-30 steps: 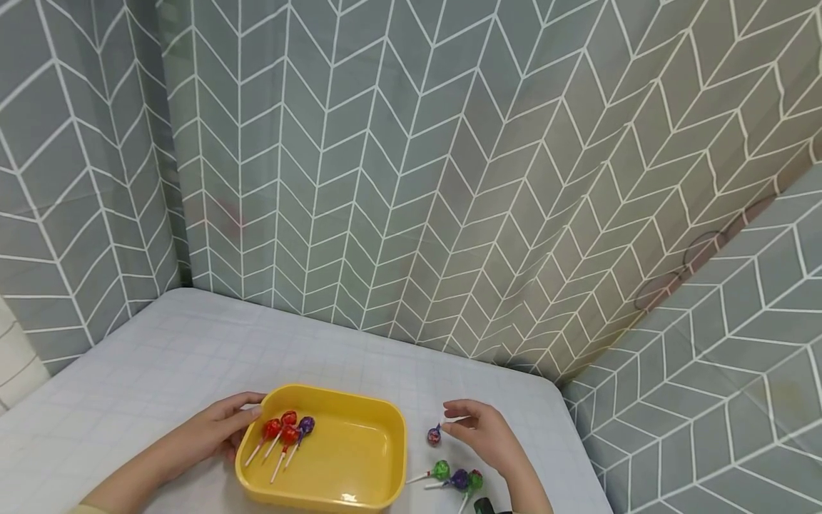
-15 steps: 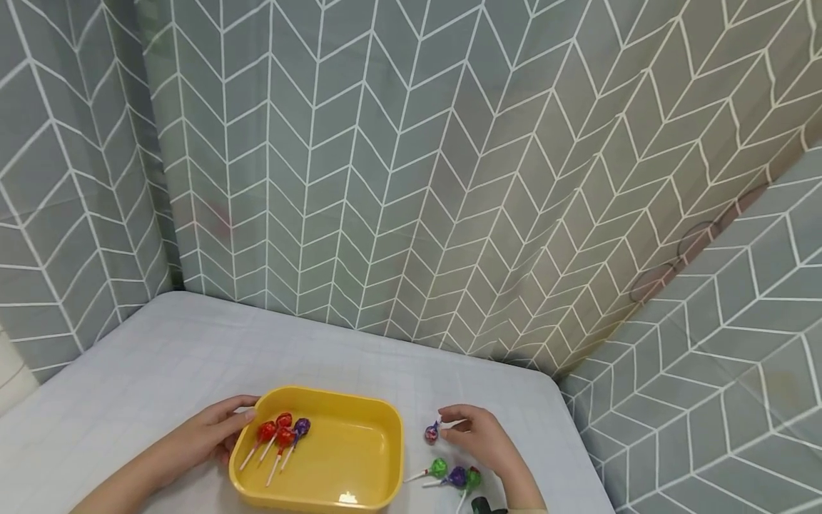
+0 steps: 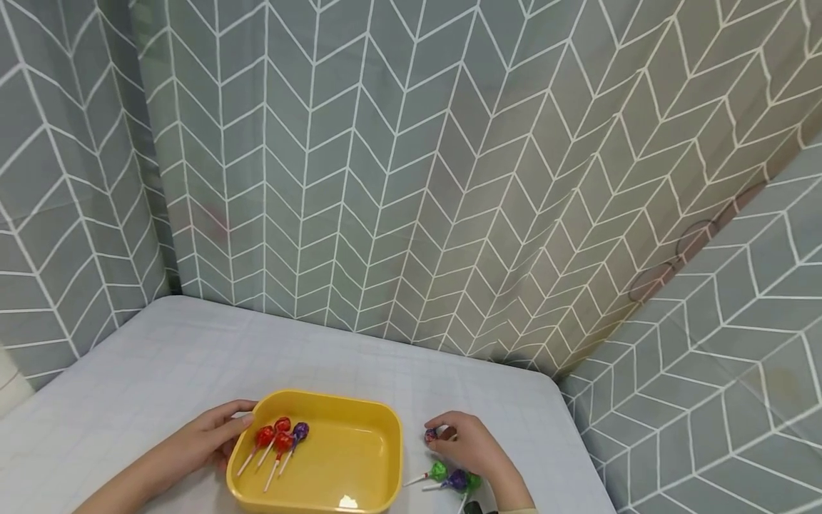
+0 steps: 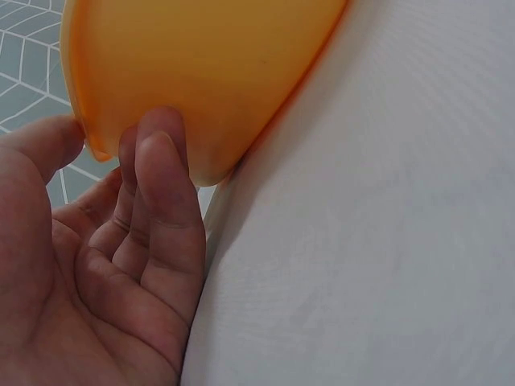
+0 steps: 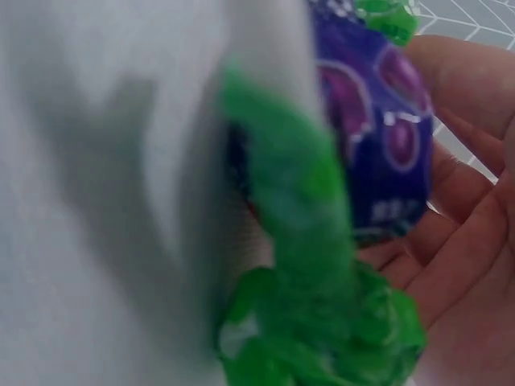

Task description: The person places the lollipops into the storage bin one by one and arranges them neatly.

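My left hand (image 3: 208, 437) grips the left end of a yellow plastic tray (image 3: 347, 464), thumb at the rim and fingers against the outer wall; the left wrist view shows these fingers (image 4: 165, 185). Inside the tray's left part lie several lollipops, red ones (image 3: 264, 435) and a purple one (image 3: 300, 431). Right of the tray, my right hand (image 3: 472, 444) pinches a dark purple-red lollipop (image 3: 431, 434) between thumb and fingers; its stick is hidden. Below that hand lie a green lollipop (image 3: 438, 471), a purple lollipop (image 3: 457, 480) and another green lollipop (image 3: 474, 482), partly covered by the wrist.
A pale cloth-covered table (image 3: 308, 350) carries everything. Grey curtains (image 3: 359, 178) with white zigzag lines hang behind and to the right. A dark object (image 3: 473, 507) shows at the right wrist. Close up in the right wrist view are a green wrapper (image 5: 322, 330) and a purple one (image 5: 394, 153).
My right hand has closed from beside the loose lollipop onto it, fingers now over its head. The left hand keeps its hold on the tray; the head view has shifted slightly.
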`<state>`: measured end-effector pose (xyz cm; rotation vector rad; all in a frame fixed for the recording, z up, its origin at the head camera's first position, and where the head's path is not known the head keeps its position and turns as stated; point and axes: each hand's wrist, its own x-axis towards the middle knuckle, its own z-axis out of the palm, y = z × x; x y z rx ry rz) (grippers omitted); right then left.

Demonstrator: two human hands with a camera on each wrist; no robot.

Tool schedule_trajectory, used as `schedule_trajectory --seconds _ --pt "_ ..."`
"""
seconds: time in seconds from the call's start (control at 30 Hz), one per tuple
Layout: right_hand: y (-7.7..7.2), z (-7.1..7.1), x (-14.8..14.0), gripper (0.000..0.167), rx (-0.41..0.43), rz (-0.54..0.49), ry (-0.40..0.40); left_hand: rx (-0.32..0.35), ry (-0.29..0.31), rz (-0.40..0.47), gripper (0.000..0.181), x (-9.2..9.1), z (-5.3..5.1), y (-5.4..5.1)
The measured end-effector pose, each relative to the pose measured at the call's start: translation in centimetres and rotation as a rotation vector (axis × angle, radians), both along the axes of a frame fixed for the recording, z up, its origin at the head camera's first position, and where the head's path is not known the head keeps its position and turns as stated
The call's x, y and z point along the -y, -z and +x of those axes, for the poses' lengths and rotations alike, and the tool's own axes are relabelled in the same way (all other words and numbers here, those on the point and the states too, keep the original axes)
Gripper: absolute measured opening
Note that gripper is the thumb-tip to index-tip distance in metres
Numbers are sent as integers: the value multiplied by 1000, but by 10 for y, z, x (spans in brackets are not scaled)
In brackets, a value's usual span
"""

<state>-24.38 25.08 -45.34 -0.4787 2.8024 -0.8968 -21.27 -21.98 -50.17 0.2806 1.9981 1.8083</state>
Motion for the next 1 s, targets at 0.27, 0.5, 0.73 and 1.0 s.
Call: schedule_trajectory --seconds 0.27,0.5,0.73,1.0 --pt "2 1 1 23 -21 8 -36 -7 -13 -25 64 -2 1 0" --pt "3 0 0 22 -28 22 -55 -4 -10 -12 64 -2 1 -1" --pt "7 -1 1 19 -66 42 -75 -12 -7 -9 63 -2 2 -1" --pt "3 -5 -4 16 -144 63 -102 -13 2 0 63 0 2 0"
